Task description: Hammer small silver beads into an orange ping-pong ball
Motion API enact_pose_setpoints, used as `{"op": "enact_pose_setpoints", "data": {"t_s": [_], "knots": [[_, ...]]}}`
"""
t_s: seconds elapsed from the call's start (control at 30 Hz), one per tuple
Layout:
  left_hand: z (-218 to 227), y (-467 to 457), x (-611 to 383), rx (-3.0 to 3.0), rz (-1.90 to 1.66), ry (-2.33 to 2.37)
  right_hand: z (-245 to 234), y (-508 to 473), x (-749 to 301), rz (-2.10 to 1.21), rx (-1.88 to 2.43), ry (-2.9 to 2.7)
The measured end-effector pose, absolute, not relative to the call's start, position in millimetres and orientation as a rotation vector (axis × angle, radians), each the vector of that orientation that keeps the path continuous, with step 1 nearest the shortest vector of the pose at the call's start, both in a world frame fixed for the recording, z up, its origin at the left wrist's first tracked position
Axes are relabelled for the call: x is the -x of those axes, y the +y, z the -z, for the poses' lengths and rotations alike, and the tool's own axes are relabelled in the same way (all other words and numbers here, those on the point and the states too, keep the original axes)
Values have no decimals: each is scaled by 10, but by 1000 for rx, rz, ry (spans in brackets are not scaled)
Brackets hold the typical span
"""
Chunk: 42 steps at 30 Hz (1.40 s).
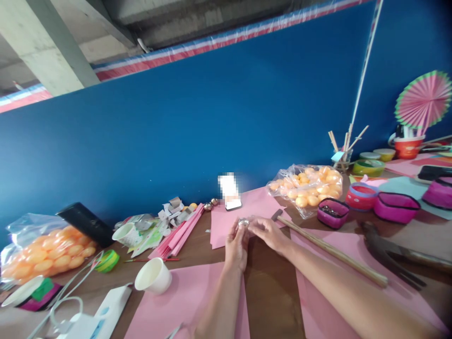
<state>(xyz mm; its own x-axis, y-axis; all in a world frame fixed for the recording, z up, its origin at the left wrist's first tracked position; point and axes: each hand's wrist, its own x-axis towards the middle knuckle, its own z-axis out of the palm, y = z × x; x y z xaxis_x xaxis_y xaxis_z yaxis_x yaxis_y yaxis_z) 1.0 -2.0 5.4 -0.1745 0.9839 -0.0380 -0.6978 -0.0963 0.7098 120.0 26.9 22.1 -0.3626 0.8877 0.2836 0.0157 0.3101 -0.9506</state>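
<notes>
A small shiny silver ball (243, 221) is held in the raised fingertips of my left hand (237, 247), which is closed around it from below. Coming in from the right, my right hand (270, 234) has its thumb and fingers bent together at the ball's side. Whatever lies between those right fingertips is too small to make out. Both hands are above the brown table, at the near edge of a pink sheet of paper (221, 230). A phone (233, 203) with a blurred-out screen stands beyond them, and two shiny metal balls (208, 206) lie left of it.
A hammer (328, 247) lies right of my hands, beside a dark bent tool (383, 249). Bags of orange balls (305, 186) flank the work area. A white paper cup (153, 277), a magenta container (332, 213) and a power strip (109, 313) stand around. A blue wall (212, 117) rises behind.
</notes>
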Motion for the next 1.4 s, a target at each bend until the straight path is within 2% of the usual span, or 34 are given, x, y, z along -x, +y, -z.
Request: {"op": "enact_pose_setpoints", "data": {"t_s": [0.7, 1.4], "knots": [[-40, -16, -22, -602, -1629, 720, -208, 277, -1197, -1232, 866, -1626], [-45, -21, -52, -614, -1639, 842, -124, 316, -1202, -1134, 939, -1604]]}}
